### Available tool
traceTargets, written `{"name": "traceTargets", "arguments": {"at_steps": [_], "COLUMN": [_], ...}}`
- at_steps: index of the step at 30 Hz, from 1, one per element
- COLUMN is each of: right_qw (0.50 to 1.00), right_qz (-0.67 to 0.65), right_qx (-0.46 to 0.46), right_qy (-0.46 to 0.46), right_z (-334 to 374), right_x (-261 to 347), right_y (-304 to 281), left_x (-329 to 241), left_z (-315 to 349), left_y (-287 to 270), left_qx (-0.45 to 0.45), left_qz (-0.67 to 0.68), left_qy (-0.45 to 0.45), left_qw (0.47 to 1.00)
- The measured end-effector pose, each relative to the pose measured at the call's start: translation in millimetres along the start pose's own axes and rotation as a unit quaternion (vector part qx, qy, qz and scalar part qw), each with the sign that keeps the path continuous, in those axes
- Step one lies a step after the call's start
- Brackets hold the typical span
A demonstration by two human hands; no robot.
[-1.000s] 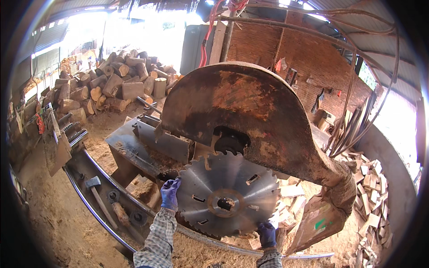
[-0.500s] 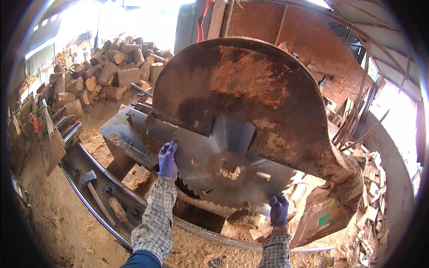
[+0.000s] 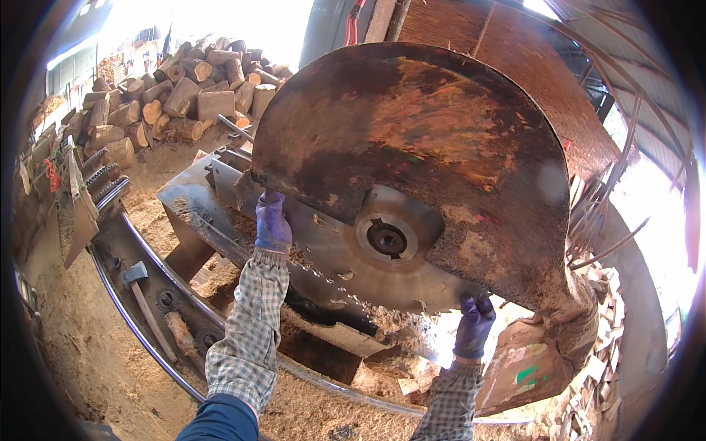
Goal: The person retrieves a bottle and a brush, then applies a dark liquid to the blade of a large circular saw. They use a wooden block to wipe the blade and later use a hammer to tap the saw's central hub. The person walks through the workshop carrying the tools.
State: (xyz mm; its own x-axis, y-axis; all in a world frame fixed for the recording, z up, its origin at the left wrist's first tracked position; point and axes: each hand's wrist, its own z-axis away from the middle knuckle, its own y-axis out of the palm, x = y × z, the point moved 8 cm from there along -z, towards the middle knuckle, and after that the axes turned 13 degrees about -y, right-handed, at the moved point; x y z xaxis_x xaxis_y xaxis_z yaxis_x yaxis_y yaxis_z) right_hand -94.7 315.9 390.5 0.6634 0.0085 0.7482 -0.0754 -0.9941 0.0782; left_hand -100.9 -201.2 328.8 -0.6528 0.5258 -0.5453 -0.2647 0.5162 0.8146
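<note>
A rough red brick wall (image 3: 559, 92) rises behind the cover, and a heap of logs (image 3: 184, 103), bark-brown with pale cut ends, lies far off to its left. The cover (image 3: 412, 125) itself is a broad half-disc of metal, scabbed with rust and streaked orange, with a rounded notch in its lower edge. Beneath it sits the saw blade (image 3: 390, 279), smooth grey steel with a toothed rim and a pale ring round its centre, which shows in the cover's notch. A curved metal channel (image 3: 118, 239) with shiny edges runs down to the left of the cover. Below the cover's left corner, the left hand (image 3: 273, 220), in a purple glove, pinches the blade's rim; below its lower right edge, the right hand (image 3: 473, 327) does likewise with bent fingers. Left of the cover, a wooden-handled axe (image 3: 153, 316) lies in the channel.

The cover hides the blade's upper part. The blade's lower teeth blur into sawdust and glare, and some fingertips are out of sight.
</note>
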Motion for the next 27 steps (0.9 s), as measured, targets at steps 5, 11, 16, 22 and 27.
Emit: {"name": "traceTargets", "arguments": {"at_steps": [5,11,16,22,27], "right_qw": [0.999,0.999,0.999,0.997,0.998], "right_qz": [-0.032,-0.033,-0.017,-0.029,-0.035], "right_qx": [0.001,-0.010,-0.028,-0.024,-0.025], "right_qy": [-0.022,0.020,-0.025,-0.060,-0.052], "right_z": [-6.7,-3.6,-15.5,-28.2,-28.2], "right_x": [-9.4,-25.1,-28.3,-13.7,-18.4], "right_y": [-5.8,-12.4,-21.2,-18.2,-18.3], "left_x": [4.3,16.9,16.3,19.4,12.6], "left_z": [-5.5,7.9,18.6,24.4,23.9], "left_y": [-1.7,-8.1,-11.0,-7.8,-3.1], "left_qx": [-0.013,-0.112,-0.127,-0.113,-0.105], "left_qz": [-0.048,-0.026,-0.030,-0.014,-0.010], "left_qy": [0.030,-0.073,-0.068,-0.061,-0.015], "left_qw": [0.998,0.991,0.989,0.992,0.994]}}
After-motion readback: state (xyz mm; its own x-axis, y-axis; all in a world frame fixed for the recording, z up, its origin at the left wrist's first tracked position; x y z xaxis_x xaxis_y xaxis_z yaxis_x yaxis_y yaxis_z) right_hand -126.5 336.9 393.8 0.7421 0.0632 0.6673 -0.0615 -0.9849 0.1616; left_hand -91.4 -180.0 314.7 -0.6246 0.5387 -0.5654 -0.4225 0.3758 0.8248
